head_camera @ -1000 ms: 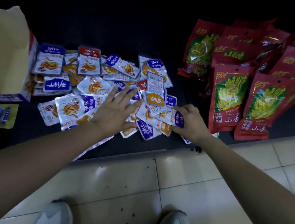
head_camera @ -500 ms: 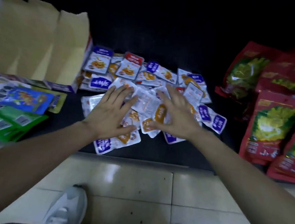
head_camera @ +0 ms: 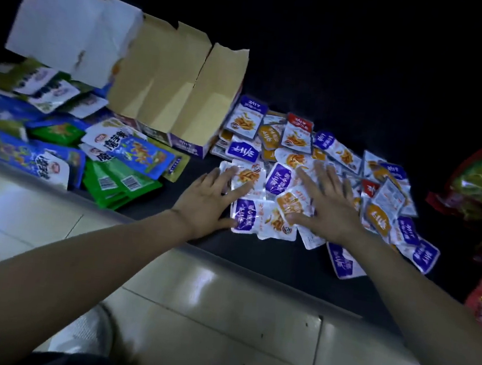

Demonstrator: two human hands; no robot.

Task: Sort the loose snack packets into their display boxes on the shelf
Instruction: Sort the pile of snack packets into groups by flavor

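As you reached onto the shelf [head_camera: 256,248], your left hand [head_camera: 204,205] and right hand [head_camera: 326,213] lay spread flat on the loose snack packets [head_camera: 297,132]; the open display box [head_camera: 178,85] stood just beside them.

Shop, snack packets [head_camera: 310,172] on shelf [head_camera: 321,71], display box [head_camera: 181,91]

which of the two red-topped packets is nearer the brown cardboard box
The red-topped packet farther back, close to the brown cardboard box; the other red-topped packet lies farther right, past the right hand.
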